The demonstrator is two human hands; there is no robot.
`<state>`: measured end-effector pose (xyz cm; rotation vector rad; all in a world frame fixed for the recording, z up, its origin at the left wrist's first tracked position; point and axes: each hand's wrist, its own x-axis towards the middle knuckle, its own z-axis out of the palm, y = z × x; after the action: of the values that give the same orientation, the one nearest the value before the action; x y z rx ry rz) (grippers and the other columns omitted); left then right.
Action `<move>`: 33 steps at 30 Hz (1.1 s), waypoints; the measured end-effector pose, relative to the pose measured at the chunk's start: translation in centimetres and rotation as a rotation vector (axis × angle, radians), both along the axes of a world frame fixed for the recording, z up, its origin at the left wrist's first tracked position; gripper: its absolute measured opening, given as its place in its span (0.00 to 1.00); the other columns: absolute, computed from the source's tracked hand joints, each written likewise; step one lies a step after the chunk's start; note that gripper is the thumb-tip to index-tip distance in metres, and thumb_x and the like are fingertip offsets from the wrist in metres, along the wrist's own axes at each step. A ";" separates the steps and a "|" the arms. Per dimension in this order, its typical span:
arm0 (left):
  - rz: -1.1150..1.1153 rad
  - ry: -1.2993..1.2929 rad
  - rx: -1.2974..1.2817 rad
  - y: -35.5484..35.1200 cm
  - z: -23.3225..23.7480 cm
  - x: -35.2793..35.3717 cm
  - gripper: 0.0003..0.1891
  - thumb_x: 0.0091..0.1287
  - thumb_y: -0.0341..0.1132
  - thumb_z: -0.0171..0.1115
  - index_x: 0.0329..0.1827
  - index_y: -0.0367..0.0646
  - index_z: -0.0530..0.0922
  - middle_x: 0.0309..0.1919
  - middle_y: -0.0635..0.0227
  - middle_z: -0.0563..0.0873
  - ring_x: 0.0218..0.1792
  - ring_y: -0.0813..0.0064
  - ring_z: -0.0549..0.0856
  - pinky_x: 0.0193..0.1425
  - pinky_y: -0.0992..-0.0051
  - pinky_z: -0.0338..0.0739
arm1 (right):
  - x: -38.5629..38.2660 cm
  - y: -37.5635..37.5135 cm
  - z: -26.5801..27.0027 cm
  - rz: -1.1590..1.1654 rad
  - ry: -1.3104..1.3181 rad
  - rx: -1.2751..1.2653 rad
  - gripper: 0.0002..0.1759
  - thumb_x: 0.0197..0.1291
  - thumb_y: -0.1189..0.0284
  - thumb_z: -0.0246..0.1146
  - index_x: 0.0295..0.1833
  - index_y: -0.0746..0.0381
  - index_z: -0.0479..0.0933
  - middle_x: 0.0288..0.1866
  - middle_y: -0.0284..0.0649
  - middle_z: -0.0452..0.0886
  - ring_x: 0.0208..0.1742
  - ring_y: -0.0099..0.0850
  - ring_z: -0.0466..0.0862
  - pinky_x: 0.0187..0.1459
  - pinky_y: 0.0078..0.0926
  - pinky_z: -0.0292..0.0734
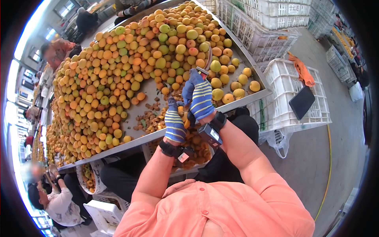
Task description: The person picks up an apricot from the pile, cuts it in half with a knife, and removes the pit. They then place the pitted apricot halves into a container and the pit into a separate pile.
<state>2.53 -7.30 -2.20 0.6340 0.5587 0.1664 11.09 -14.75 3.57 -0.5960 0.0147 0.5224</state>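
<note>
In front of me my right hand (200, 96), in a blue and yellow striped glove, is closed around the handle of a curved knife (209, 59). Its sickle-like blade points away over the fruit. My left hand (174, 122), gloved the same way, is closed beside it at the table's near edge. An orange apricot (181, 111) shows at its fingertips, partly hidden by the right hand. Whole apricots (118, 75) are heaped across the metal-rimmed table (134, 143). Loose pits (152, 106) lie left of my hands. Below them, a crate holds opened apricot pieces (193, 148).
White plastic crates (256, 37) are stacked at the right. A nearer crate (296, 94) carries an orange cloth (302, 70) and a dark tablet-like slab (302, 102). A co-worker (59, 201) sits at the lower left, by a basket of fruit (90, 177). Others sit along the far side.
</note>
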 end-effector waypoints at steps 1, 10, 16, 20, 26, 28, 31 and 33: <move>-0.002 -0.002 0.006 0.2 -0.2 0.0 0.23 0.71 0.55 0.48 0.41 0.42 0.76 0.35 0.64 0.83 0.35 0.71 0.83 0.40 0.73 0.81 | 0.0 0.1 -0.2 0.014 0.013 -0.024 0.25 0.66 0.58 0.57 0.18 0.48 0.55 0.11 0.23 0.52 0.10 0.18 0.53 0.12 0.22 0.50; -0.050 -0.025 -0.062 0.5 0.2 -0.3 0.23 0.72 0.54 0.47 0.47 0.41 0.77 0.39 0.62 0.84 0.36 0.69 0.84 0.41 0.74 0.82 | -0.1 1.2 -1.4 0.111 0.272 0.107 0.27 0.66 0.58 0.56 0.17 0.47 0.52 0.12 0.23 0.50 0.11 0.21 0.52 0.14 0.24 0.48; -0.046 0.018 0.089 2.8 1.3 -1.0 0.25 0.69 0.60 0.48 0.34 0.45 0.77 0.24 0.68 0.81 0.21 0.72 0.80 0.24 0.74 0.76 | 0.7 0.9 -1.5 0.269 0.124 0.155 0.26 0.65 0.57 0.58 0.18 0.48 0.55 0.13 0.23 0.51 0.12 0.18 0.53 0.14 0.21 0.49; 0.093 0.053 0.132 3.5 2.9 -0.5 0.26 0.68 0.61 0.48 0.32 0.45 0.76 0.22 0.69 0.80 0.20 0.74 0.79 0.23 0.73 0.76 | 0.0 2.4 -2.5 -0.116 -0.772 -0.541 0.18 0.57 0.59 0.67 0.37 0.64 0.77 0.21 0.32 0.77 0.20 0.27 0.76 0.25 0.24 0.71; 0.154 0.108 0.245 5.9 0.4 -0.8 0.26 0.67 0.59 0.52 0.42 0.41 0.79 0.32 0.66 0.84 0.29 0.72 0.84 0.34 0.75 0.82 | -3.2 0.7 0.0 0.215 -1.411 -1.027 0.16 0.54 0.62 0.66 0.43 0.60 0.76 0.28 0.50 0.80 0.30 0.49 0.81 0.32 0.41 0.75; 0.176 0.099 0.266 5.8 0.3 -1.9 0.25 0.67 0.58 0.53 0.39 0.42 0.78 0.29 0.66 0.83 0.27 0.73 0.83 0.30 0.76 0.80 | -3.3 0.9 -0.6 0.149 -1.442 -1.042 0.16 0.54 0.62 0.66 0.43 0.61 0.77 0.29 0.49 0.81 0.31 0.47 0.82 0.32 0.38 0.76; 0.101 -0.040 0.261 4.5 1.1 -4.7 0.22 0.67 0.56 0.54 0.37 0.43 0.77 0.26 0.67 0.81 0.23 0.74 0.80 0.26 0.76 0.77 | -2.7 1.3 -1.5 0.022 -1.373 -1.102 0.15 0.55 0.63 0.65 0.41 0.62 0.75 0.28 0.49 0.81 0.30 0.48 0.82 0.32 0.39 0.76; -0.165 0.006 0.032 3.4 2.4 -8.0 0.20 0.68 0.54 0.55 0.39 0.43 0.76 0.26 0.66 0.80 0.25 0.73 0.80 0.28 0.75 0.76 | -2.0 1.3 -1.4 0.011 -1.261 -1.164 0.16 0.55 0.61 0.65 0.41 0.62 0.73 0.29 0.50 0.81 0.32 0.49 0.82 0.33 0.41 0.76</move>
<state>-5.47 -3.86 0.18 0.7088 0.5082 0.0187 9.13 -13.43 2.14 -1.9835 -0.9342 0.0139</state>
